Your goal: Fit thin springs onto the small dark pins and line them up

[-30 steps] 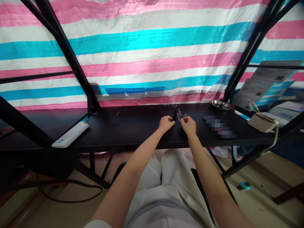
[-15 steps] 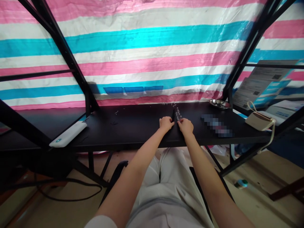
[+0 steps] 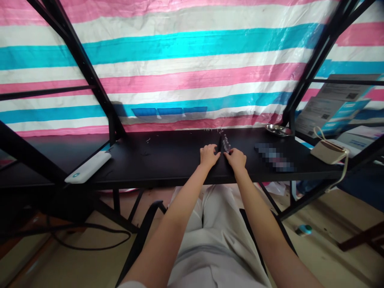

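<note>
Both my hands rest close together at the middle of the black table (image 3: 168, 160). My left hand (image 3: 209, 156) is curled, with thumb and fingertips at the lower left side of a thin dark piece (image 3: 220, 143) standing on edge. My right hand (image 3: 237, 160) pinches the near end of a clear, knobbly strip (image 3: 226, 143) just right of that dark piece. The strip and the dark piece run side by side, away from me. Whether they are joined cannot be made out. My fingers partly hide their near ends.
A white oblong device (image 3: 88, 167) lies at the left. On the right are a shiny metal dish (image 3: 278, 130), a blurred-out flat item (image 3: 274, 157) and a beige pouch (image 3: 328, 152). Small white bits (image 3: 207, 129) lie along the back edge. Black frame posts (image 3: 112, 124) flank the table.
The fingers of my left hand have loosened and spread slightly around the dark piece. My right hand has shifted a little right and down. The view has moved slightly.
</note>
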The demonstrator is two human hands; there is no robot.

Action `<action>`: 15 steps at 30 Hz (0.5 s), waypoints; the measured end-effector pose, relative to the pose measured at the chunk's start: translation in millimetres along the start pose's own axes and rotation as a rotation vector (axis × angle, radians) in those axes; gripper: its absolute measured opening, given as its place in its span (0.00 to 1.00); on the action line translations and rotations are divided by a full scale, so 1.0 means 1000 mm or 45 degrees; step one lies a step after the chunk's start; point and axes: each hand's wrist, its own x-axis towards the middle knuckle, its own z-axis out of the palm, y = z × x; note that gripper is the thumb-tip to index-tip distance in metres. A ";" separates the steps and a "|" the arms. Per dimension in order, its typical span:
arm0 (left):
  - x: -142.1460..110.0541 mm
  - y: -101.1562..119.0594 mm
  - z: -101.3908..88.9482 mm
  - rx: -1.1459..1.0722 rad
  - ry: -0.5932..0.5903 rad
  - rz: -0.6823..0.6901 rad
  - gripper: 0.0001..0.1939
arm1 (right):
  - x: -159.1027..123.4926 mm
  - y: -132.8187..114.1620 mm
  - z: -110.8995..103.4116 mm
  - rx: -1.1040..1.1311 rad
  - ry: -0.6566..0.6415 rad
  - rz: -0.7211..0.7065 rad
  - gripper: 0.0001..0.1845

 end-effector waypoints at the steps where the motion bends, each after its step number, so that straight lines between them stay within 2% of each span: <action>1: -0.001 0.000 -0.001 -0.004 0.022 0.022 0.14 | 0.000 0.000 0.000 -0.001 -0.003 0.005 0.17; 15: -0.002 -0.002 0.002 -0.023 0.042 0.113 0.14 | -0.003 -0.003 -0.003 0.004 -0.007 -0.001 0.17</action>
